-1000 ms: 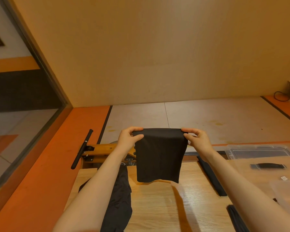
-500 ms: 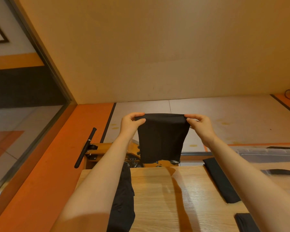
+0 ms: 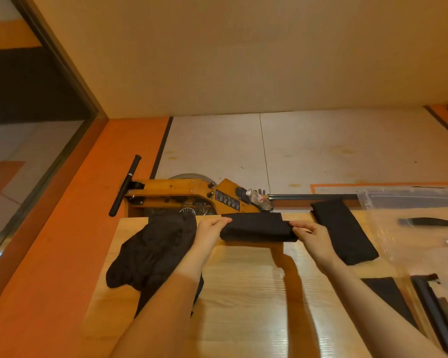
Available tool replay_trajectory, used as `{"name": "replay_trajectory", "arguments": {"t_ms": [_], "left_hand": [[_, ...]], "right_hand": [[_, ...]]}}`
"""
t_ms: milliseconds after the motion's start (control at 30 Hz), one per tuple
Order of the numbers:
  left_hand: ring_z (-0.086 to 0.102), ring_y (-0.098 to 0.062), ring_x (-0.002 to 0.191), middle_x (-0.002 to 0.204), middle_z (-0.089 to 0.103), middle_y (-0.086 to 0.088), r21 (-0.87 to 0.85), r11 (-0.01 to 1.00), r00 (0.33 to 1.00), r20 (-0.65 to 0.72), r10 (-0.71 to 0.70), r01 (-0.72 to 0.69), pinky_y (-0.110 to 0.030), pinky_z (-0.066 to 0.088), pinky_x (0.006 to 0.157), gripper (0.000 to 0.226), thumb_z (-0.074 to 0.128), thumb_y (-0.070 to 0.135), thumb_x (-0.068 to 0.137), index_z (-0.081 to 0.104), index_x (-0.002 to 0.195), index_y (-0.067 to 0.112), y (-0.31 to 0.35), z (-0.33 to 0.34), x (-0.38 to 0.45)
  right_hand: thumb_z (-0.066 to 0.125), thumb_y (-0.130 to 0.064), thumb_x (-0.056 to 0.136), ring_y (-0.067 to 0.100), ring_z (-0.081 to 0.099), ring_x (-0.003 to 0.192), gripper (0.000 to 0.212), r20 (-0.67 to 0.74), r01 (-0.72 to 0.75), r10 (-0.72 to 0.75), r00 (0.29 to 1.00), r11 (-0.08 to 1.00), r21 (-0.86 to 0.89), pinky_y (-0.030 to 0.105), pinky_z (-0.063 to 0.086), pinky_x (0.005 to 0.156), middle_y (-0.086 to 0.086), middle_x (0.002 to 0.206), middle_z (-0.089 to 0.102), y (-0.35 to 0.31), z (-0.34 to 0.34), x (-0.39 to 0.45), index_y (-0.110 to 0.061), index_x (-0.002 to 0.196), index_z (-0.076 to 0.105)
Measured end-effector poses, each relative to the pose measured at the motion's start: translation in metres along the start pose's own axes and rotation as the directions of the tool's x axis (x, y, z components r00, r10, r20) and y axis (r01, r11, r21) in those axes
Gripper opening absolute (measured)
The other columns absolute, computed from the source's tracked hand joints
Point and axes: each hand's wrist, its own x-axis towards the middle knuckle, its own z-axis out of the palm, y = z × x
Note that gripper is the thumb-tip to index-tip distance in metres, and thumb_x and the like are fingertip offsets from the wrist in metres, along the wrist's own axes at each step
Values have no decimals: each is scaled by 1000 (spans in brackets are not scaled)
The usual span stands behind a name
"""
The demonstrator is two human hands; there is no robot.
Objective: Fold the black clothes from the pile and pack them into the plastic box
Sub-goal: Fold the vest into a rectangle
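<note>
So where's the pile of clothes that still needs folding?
The crumpled black pile lies at the left of the wooden table, beside the left hand, spilling over the table's left edge.

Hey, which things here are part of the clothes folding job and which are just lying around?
Part of the job:
folded black garment, held by left hand and right hand
black clothes pile
already folded piece
plastic box
wooden table

Just lying about:
rowing machine
water bottle
</note>
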Motion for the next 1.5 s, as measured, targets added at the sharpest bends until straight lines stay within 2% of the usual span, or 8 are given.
{"name": "replay_trajectory", "arguments": {"t_ms": [167,333,533,667,767,900,1200,1500], "left_hand": [[59,-16,110,108,69,4,14,981,976,98,-196,195,-39,46,103,14,63,21,91,76,93,20,-67,6,-13],[52,-15,103,112,59,-3,88,934,925,131,-357,348,-26,46,82,28,59,19,94,64,119,6,-91,9,-34],[41,-11,58,77,52,-2,200,888,885,142,-444,413,-15,35,41,24,61,21,94,65,111,5,-102,4,-46],[44,-12,59,80,55,-2,259,889,894,149,-424,378,-19,36,47,22,61,27,94,66,109,12,-106,0,-47],[55,-11,91,112,62,-2,182,935,930,157,-333,304,-19,43,63,25,57,25,96,66,116,13,-108,1,-44],[49,-6,107,121,58,2,209,964,967,159,-198,163,-9,41,70,28,53,16,98,63,123,10,-104,7,-37],[42,-25,133,137,52,-10,285,953,988,76,-132,106,-25,34,103,33,56,7,95,58,128,7,-125,24,-14],[42,-26,133,139,50,-12,311,950,996,69,-48,24,-21,33,100,35,57,5,94,56,129,7,-127,29,2]], "right_hand": [[54,-4,97,15,63,98,21,14,-139,140,990,988,-71,23,53,79,3,105,68,72,6,-24,-11,108,71],[53,-5,98,21,60,105,23,45,-195,205,978,968,-160,32,53,91,3,111,64,105,11,-47,-9,114,69],[60,-17,96,22,63,79,29,153,-266,303,941,938,-220,24,50,66,9,78,67,118,6,-63,2,76,72],[61,-15,95,19,62,80,27,185,-262,304,934,939,-222,21,49,65,15,84,68,115,3,-68,8,83,71],[59,-10,95,15,62,92,15,141,-256,285,948,948,-190,17,48,67,6,99,68,111,4,-67,-6,100,72],[59,-6,95,14,60,97,21,72,-222,236,969,962,-161,15,50,65,3,112,62,111,8,-62,-9,114,68],[57,2,93,24,52,124,42,91,-55,94,991,933,-356,37,49,103,5,133,52,125,20,-51,-14,132,55],[58,5,91,21,50,124,48,77,22,11,997,907,-421,32,43,106,6,134,51,130,26,-38,-13,135,54]]}}
